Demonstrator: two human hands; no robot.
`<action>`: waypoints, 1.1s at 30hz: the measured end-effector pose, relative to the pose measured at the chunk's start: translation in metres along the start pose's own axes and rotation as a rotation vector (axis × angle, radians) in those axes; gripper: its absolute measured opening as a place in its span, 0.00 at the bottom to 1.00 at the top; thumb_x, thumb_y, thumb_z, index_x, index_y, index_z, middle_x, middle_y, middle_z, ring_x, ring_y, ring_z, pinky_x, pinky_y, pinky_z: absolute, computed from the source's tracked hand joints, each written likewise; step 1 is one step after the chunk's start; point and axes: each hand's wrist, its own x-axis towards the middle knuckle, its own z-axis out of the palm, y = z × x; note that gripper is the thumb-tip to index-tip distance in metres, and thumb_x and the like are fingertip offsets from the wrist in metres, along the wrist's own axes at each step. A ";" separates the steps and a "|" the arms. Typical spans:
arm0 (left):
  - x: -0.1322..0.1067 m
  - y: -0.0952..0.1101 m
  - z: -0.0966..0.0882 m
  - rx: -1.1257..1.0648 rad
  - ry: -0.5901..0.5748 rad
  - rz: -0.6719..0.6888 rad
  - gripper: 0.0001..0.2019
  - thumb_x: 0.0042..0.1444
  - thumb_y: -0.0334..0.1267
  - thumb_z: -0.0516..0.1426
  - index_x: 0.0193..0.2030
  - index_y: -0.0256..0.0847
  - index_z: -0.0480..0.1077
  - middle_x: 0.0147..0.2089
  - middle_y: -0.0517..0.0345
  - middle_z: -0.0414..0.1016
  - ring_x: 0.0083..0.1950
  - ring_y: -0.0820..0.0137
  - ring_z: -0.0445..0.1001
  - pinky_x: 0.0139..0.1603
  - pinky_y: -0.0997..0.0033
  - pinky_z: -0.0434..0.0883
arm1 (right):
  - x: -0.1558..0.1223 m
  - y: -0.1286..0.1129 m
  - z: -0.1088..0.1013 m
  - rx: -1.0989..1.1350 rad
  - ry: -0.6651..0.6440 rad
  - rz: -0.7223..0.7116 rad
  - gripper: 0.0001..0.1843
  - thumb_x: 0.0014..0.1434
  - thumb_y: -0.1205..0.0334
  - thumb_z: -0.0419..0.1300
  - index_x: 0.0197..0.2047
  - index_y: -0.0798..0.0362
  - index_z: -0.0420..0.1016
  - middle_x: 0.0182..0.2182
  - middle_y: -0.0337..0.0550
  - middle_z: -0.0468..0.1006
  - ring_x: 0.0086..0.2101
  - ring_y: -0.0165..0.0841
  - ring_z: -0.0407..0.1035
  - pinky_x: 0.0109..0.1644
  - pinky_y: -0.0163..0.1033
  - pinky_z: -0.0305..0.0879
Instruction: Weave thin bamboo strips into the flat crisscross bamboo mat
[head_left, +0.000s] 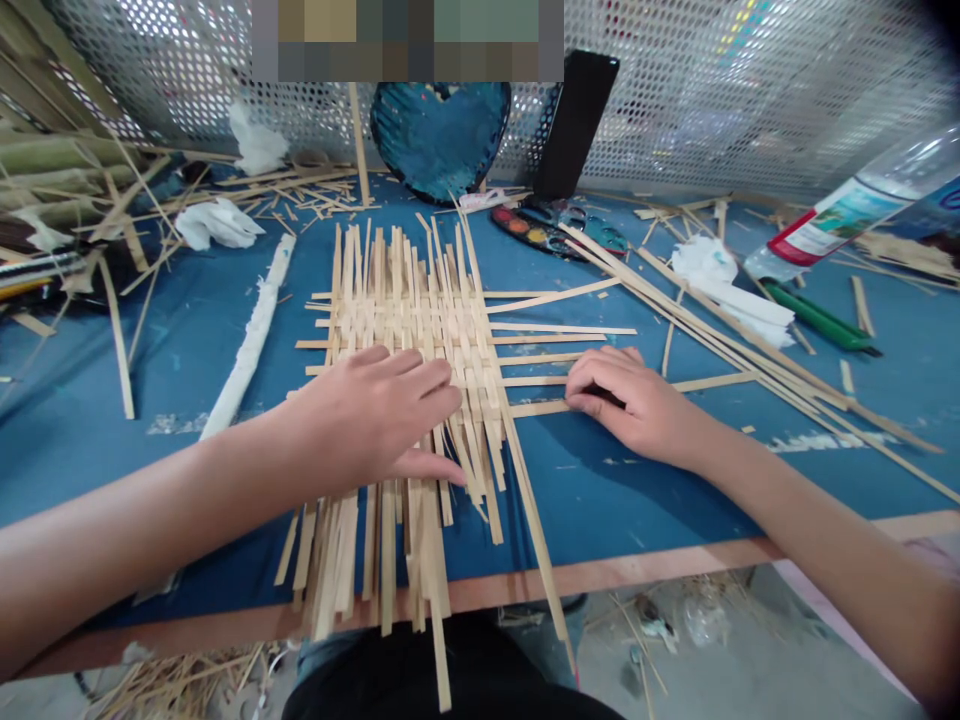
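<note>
A loosely woven mat of pale bamboo strips (416, 325) lies on the blue table, its lengthwise strips sticking out past the table's front edge. My left hand (382, 415) rests palm down across the weave, fingers stretched out and thumb apart. It covers the middle of the mat. To the right, my right hand (615, 395) is closed in a pinch around a crosswise bamboo strip (540, 408) that runs out of the weave. Several other crosswise strips stick out beside it. The fingertips of the right hand are partly hidden.
Loose bamboo strips (750, 360) lie at right, near crumpled tissue (705, 262), a green tool (821, 318) and a tilted plastic bottle (847, 215). A paint palette (525, 230) and black phone (577, 125) stand at the back. A white stick (251, 335) lies left.
</note>
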 end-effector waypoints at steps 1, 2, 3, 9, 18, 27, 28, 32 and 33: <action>0.000 0.000 0.000 -0.001 0.009 0.010 0.34 0.68 0.68 0.44 0.45 0.37 0.74 0.44 0.46 0.78 0.41 0.58 0.76 0.40 0.61 0.68 | 0.000 0.000 -0.001 -0.009 -0.004 -0.001 0.09 0.74 0.62 0.52 0.39 0.48 0.68 0.37 0.42 0.75 0.38 0.38 0.66 0.46 0.46 0.53; 0.000 0.001 0.000 -0.014 0.011 0.011 0.33 0.69 0.66 0.44 0.45 0.37 0.74 0.44 0.46 0.78 0.41 0.58 0.76 0.41 0.60 0.68 | -0.001 -0.001 -0.002 -0.026 -0.006 -0.006 0.08 0.74 0.61 0.52 0.40 0.48 0.68 0.37 0.42 0.75 0.39 0.39 0.66 0.46 0.46 0.53; 0.000 0.001 -0.001 -0.038 0.009 0.006 0.32 0.70 0.65 0.44 0.45 0.37 0.74 0.45 0.46 0.78 0.42 0.58 0.76 0.42 0.60 0.68 | -0.002 -0.001 -0.002 -0.046 -0.011 -0.011 0.07 0.73 0.60 0.53 0.40 0.48 0.68 0.38 0.43 0.75 0.40 0.39 0.66 0.47 0.46 0.53; -0.001 0.002 -0.006 -0.140 -0.034 -0.078 0.24 0.70 0.58 0.49 0.46 0.38 0.73 0.47 0.45 0.77 0.43 0.56 0.76 0.42 0.58 0.68 | -0.004 -0.004 -0.005 -0.099 -0.023 -0.080 0.04 0.72 0.59 0.56 0.45 0.49 0.69 0.41 0.44 0.77 0.41 0.39 0.67 0.48 0.47 0.53; -0.003 0.009 -0.005 -0.028 -0.046 -0.032 0.38 0.62 0.73 0.47 0.48 0.35 0.73 0.47 0.42 0.76 0.43 0.52 0.75 0.40 0.56 0.67 | 0.012 -0.043 -0.007 -0.215 0.011 -0.284 0.09 0.73 0.62 0.54 0.47 0.53 0.75 0.43 0.48 0.80 0.44 0.39 0.69 0.48 0.46 0.55; -0.002 -0.019 -0.003 -0.428 -0.135 0.004 0.11 0.70 0.37 0.50 0.44 0.38 0.73 0.46 0.48 0.75 0.48 0.60 0.73 0.50 0.64 0.66 | 0.046 -0.093 0.019 -0.280 -0.069 -0.465 0.30 0.66 0.37 0.60 0.48 0.59 0.76 0.45 0.52 0.79 0.42 0.42 0.68 0.46 0.46 0.59; -0.002 -0.023 -0.002 -0.475 -0.135 0.008 0.12 0.71 0.37 0.50 0.43 0.38 0.73 0.46 0.49 0.75 0.48 0.61 0.73 0.51 0.65 0.66 | 0.048 -0.093 0.019 -0.296 -0.070 -0.489 0.29 0.66 0.37 0.61 0.48 0.59 0.76 0.44 0.51 0.79 0.41 0.41 0.68 0.44 0.45 0.59; -0.003 -0.028 -0.001 -0.557 -0.128 0.003 0.12 0.70 0.39 0.51 0.46 0.38 0.75 0.47 0.49 0.74 0.51 0.60 0.73 0.54 0.65 0.65 | 0.048 -0.093 0.015 -0.374 -0.032 -0.654 0.19 0.71 0.46 0.58 0.41 0.55 0.77 0.38 0.44 0.79 0.35 0.36 0.68 0.38 0.43 0.58; -0.003 -0.028 -0.001 -0.557 -0.129 -0.001 0.12 0.70 0.40 0.51 0.47 0.38 0.75 0.47 0.49 0.74 0.51 0.60 0.73 0.55 0.65 0.65 | 0.047 -0.094 0.014 -0.403 0.004 -0.708 0.17 0.72 0.51 0.58 0.39 0.54 0.77 0.35 0.43 0.79 0.33 0.35 0.68 0.36 0.42 0.57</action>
